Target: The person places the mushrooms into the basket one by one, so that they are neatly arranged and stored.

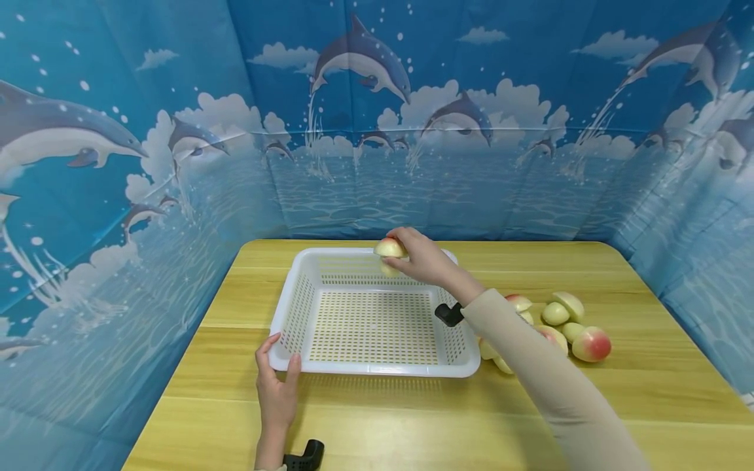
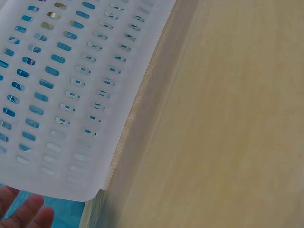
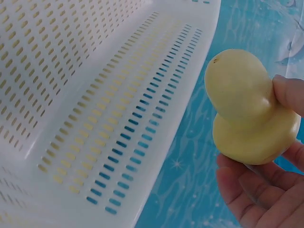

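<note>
My right hand [image 1: 421, 255] grips a toy mushroom [image 1: 387, 247] above the far rim of a white plastic basket [image 1: 371, 369]. The mushroom has a pale yellow, red-tinted cap and a rounded yellow stem [image 3: 237, 85], which faces the right wrist camera. Thumb and fingers hold it by the cap. My left hand [image 1: 278, 392] holds the basket's near left corner, thumb at the front rim and fingers along the left side. Some of its fingertips [image 2: 42, 218] show beyond the basket wall in the left wrist view. Inside, the slotted basket floor is bare.
Several more toy mushrooms [image 1: 591, 344] lie in a loose pile right of the basket, partly hidden by my right sleeve [image 1: 548, 386]. The wooden table [image 1: 206, 392] backs onto a blue dolphin-print curtain [image 1: 353, 190], which also rises along both sides.
</note>
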A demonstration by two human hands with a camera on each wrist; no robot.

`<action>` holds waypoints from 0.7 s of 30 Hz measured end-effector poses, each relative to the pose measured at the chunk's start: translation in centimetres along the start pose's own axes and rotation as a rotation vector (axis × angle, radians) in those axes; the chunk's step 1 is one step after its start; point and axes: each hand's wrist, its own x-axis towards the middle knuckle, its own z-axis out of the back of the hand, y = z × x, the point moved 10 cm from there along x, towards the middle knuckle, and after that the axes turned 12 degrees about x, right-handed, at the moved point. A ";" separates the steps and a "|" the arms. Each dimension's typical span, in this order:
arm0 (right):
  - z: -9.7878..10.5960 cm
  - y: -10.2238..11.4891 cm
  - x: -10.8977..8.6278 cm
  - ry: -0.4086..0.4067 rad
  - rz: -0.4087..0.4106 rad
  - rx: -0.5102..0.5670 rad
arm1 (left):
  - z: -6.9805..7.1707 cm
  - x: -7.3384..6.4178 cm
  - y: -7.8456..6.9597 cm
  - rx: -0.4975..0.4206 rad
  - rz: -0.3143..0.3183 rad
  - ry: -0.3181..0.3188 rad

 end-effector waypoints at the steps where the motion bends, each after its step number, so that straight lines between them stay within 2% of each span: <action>1: -0.3 0.1 0.1 0.005 0.003 0.003 | 0.0 0.0 0.0 -0.001 0.002 0.000; 15: -3.7 1.3 1.5 0.077 0.023 0.010 | -0.2 0.1 0.1 -0.005 0.004 0.007; 21: -5.0 1.6 1.7 0.086 0.058 0.002 | -0.3 0.2 0.1 -0.011 0.004 0.013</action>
